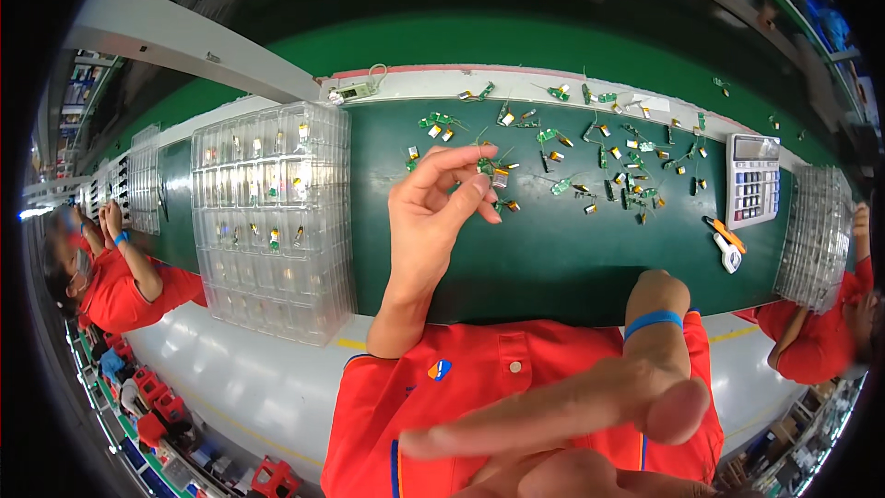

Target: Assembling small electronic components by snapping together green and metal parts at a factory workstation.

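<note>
Pinching a little green board (486,167) over the table (544,277)

Near the middle of the frame, the left hand (433,198) holds the board up with its thumb and pointing finger. The two tips press on it, and the other fingers curl. The board has a small shiny part with some yellow on it.

The right hand (562,415) is low in the frame, big and close. Its fingers point left and look blurry, so I can't tell if they are spread or pressed together. A blue band (654,322) goes around that arm.

Lots of other boards (561,186) lie messily on the table, right of the left hand. At the right are a calculator (754,183), an orange tool (728,236) and a white tool (727,254) just below it. At the left stand clear trays (230,275) with boards in some pockets. People in red shirts (138,290) sit at both side edges.
</note>
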{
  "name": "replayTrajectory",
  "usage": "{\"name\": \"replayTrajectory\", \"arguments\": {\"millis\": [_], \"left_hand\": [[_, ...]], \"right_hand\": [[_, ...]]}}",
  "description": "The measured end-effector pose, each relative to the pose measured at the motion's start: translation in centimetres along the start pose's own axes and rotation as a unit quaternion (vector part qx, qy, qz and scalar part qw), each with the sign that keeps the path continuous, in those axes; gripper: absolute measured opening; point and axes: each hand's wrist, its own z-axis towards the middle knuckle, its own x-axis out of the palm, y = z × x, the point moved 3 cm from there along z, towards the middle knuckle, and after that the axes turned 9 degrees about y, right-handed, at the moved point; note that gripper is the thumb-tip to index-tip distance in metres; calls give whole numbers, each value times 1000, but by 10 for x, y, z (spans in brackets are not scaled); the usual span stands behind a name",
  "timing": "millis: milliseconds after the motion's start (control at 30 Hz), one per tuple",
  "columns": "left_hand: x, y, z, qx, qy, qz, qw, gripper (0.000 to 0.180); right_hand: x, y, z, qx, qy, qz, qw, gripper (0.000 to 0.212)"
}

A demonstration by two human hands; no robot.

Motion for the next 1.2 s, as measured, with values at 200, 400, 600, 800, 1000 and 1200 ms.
{"name": "replayTrajectory", "arguments": {"millis": [200, 400, 600, 800, 1000, 1200], "left_hand": [[7, -3, -9, 6, 13, -13, 1000, 24], [6, -4, -9, 30, -9, 49, 998, 26], [8, -5, -11, 120, -33, 138, 983, 27], [9, -8, -11, 97, -48, 101, 989, 24], [10, -5, -13, 56, -42, 19, 997, 25], [5, -9, -10, 58, -36, 62, 996, 22]], "right_hand": [[-62, 12, -16, 56, -306, -802, 510, 51], [-72, 2, -16, 5, -219, -852, 476, 43], [-78, 4, -14, 102, -360, -703, 605, 26], [-80, -4, -11, -42, -284, -809, 513, 27], [-82, -6, -10, -18, -258, -835, 486, 35], [-77, 2, -7, 27, -210, -827, 521, 37]]}}
